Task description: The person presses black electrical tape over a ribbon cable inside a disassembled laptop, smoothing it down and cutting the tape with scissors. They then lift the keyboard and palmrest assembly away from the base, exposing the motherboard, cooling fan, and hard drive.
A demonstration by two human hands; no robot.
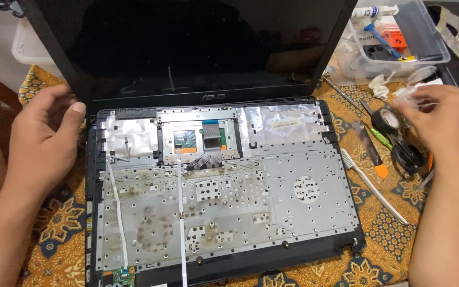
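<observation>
Opened laptop shell (pixel 224 196) lies centre on the patterned cloth (pixel 383 223), metal inner plate up, dark screen (pixel 187 42) at 12 o'clock. Left hand (pixel 41 141) at 9 o'clock, fingers curled together against the shell's left edge. Right hand (pixel 444 119) at 3 o'clock, fingertips pinching a small clear plastic piece (pixel 407 95) above scissors (pixel 405 151). Clear bin (pixel 431 37) at 1 o'clock.

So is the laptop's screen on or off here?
Off. The laptop screen is uniformly black, showing only faint reflections, above the exposed metal chassis.
</observation>
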